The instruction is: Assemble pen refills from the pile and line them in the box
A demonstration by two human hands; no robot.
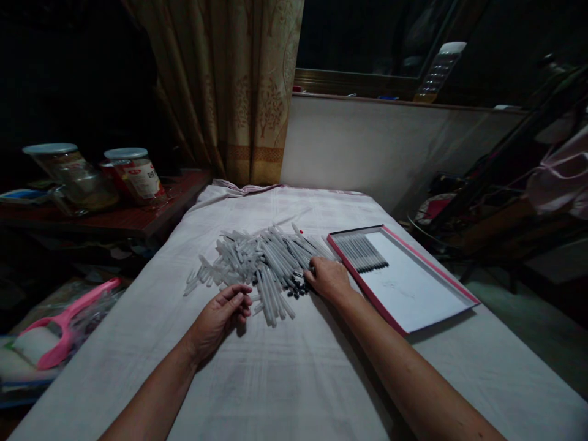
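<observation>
A heap of white pens (pixel 257 263) lies in the middle of a white cloth-covered table (pixel 275 380). Small black caps (pixel 297 286) sit at the heap's near right edge. My right hand (pixel 328 277) rests palm down on the right side of the heap, fingers curled onto the pens and caps. My left hand (pixel 220 315) lies at the heap's near left edge, palm up and fingers loosely curled, touching a pen or two. A shallow pink-edged box (pixel 436 269) to the right holds a row of pens (pixel 365 252) at its far end.
A dark wooden shelf (pixel 138 220) at the left carries two lidded jars (pixel 133 174). A pink-handled tool (pixel 68 318) lies low at the left. A curtain (pixel 234 92) hangs behind the table. Clutter and a frame stand at the right.
</observation>
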